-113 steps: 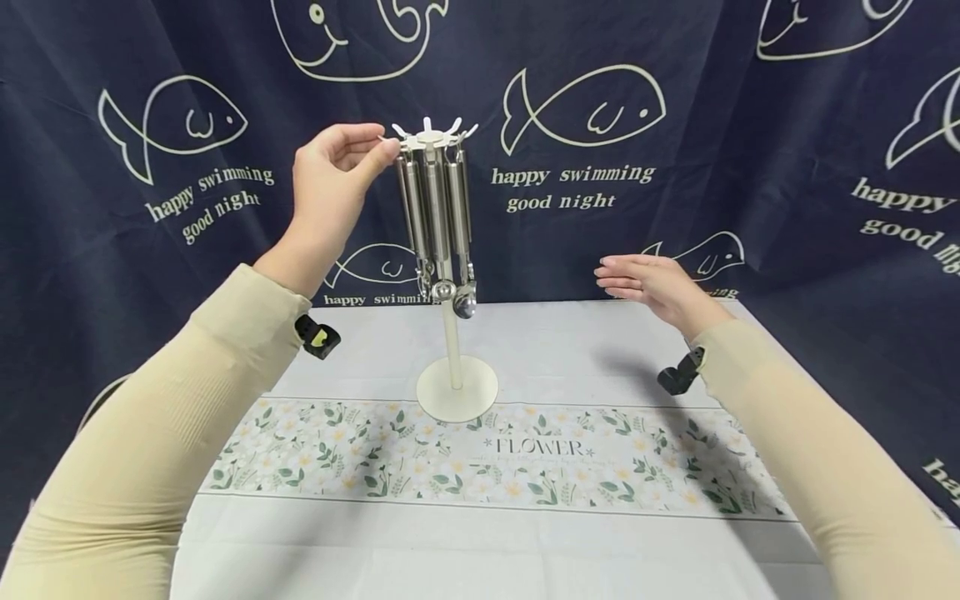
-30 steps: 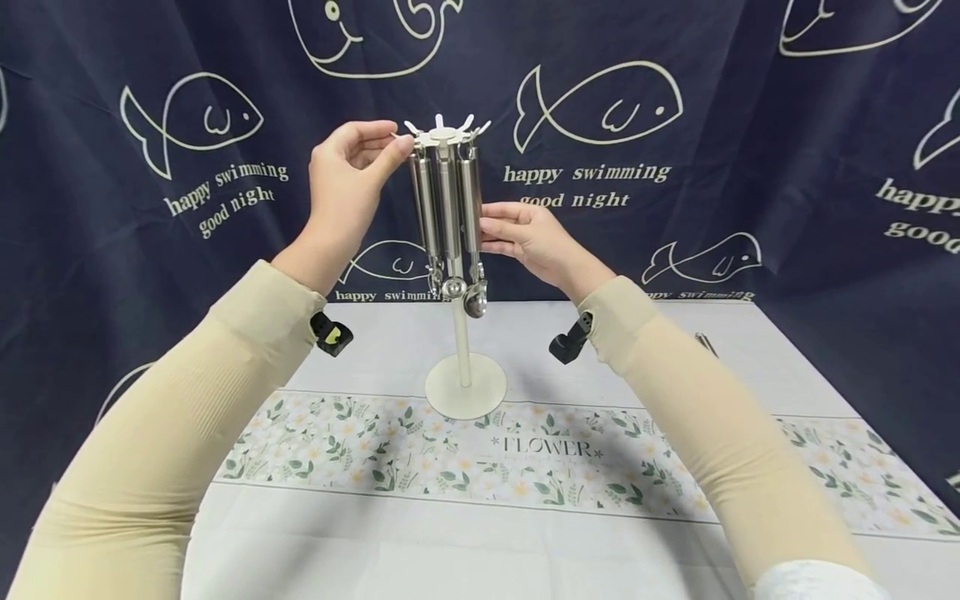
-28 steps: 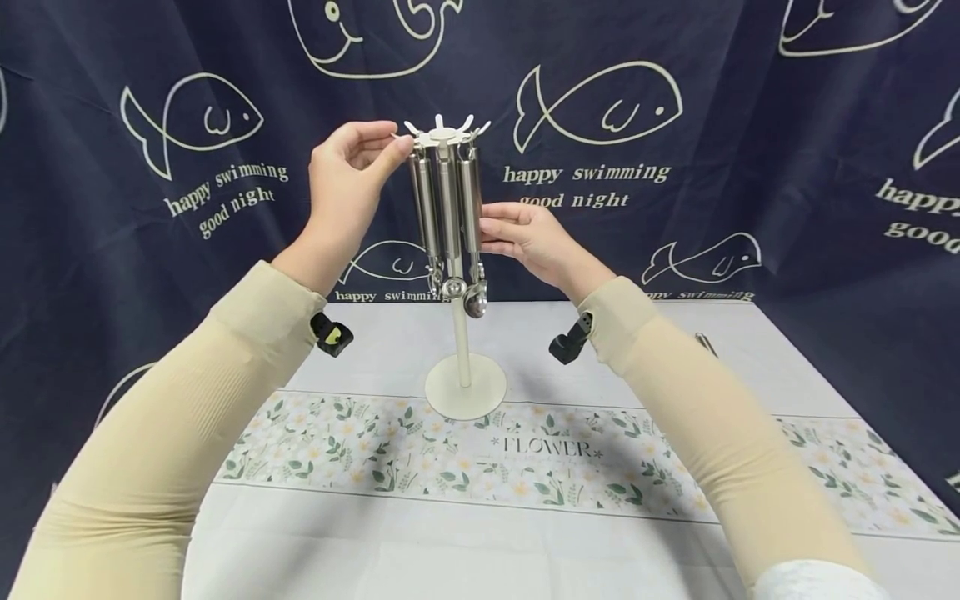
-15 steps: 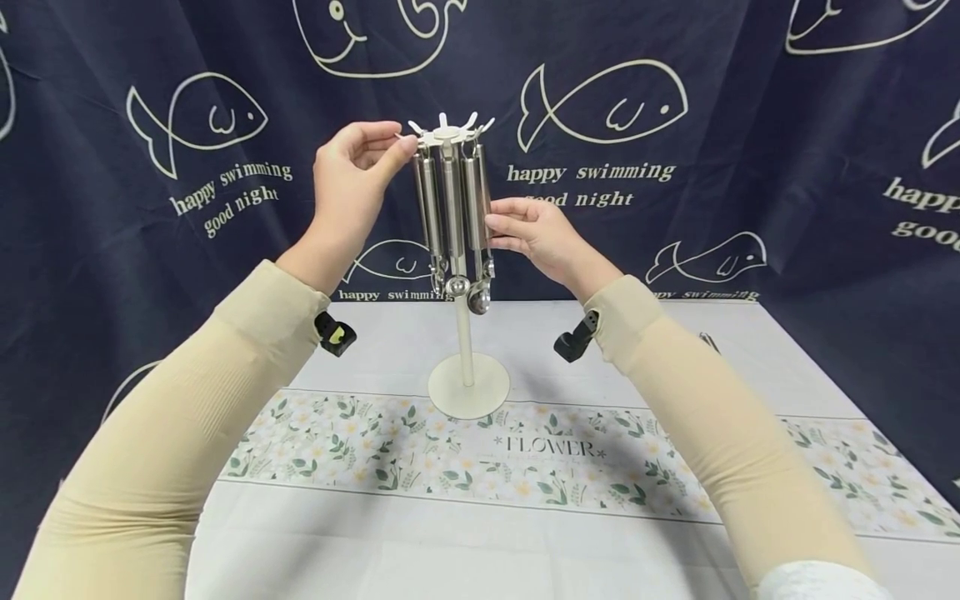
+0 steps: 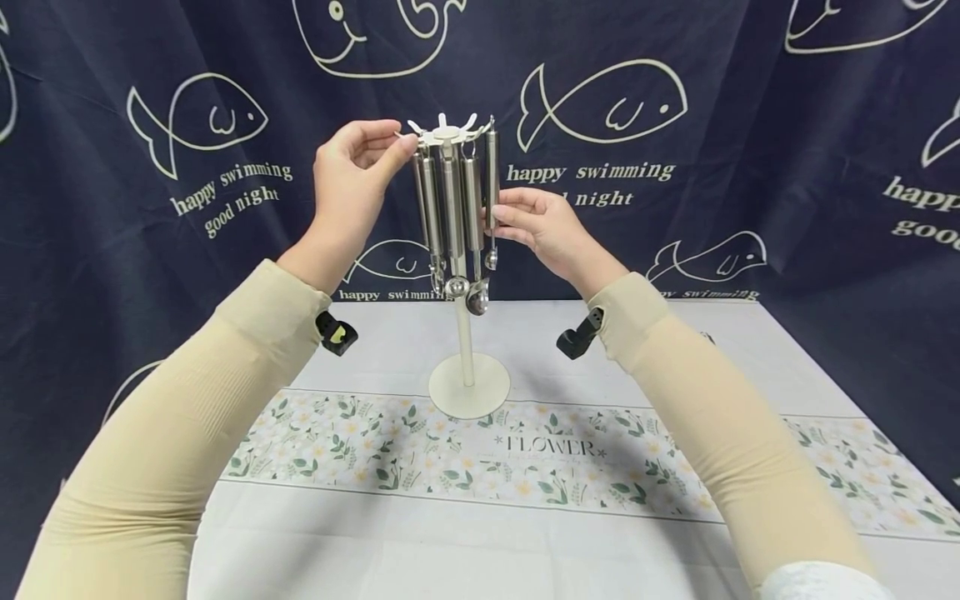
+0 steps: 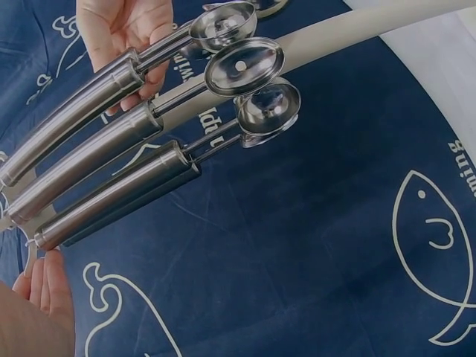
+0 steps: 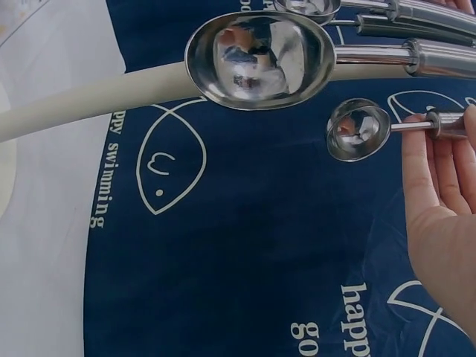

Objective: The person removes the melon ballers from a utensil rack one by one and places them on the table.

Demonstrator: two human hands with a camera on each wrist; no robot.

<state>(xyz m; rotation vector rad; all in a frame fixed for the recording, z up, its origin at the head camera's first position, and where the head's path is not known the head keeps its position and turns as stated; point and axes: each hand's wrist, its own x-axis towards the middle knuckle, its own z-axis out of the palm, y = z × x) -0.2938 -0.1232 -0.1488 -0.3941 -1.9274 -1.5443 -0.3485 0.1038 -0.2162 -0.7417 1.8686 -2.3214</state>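
Note:
A white stand (image 5: 467,342) with a round base and a crown of hooks stands on the table. Several metal measuring spoons (image 5: 452,200) hang from it, bowls down. At the crown's left side, my left hand (image 5: 347,183) pinches one hook between thumb and fingers. My right hand (image 5: 551,229) holds a small measuring spoon (image 7: 358,130) by its handle at the stand's right side. This spoon is upright, its top end level with the hook tips, higher than the hanging ones. Whether its ring touches a hook I cannot tell.
A floral runner (image 5: 337,442) crosses the white table (image 5: 420,550). Behind it hangs a dark blue curtain (image 5: 615,250) with fish drawings. A small metal end (image 5: 707,337) shows beside the right sleeve, mostly hidden.
The right hand came in from the right to the hanging spoons, and has now raised one and drawn it slightly right of the others. The left hand keeps its hold on the hook.

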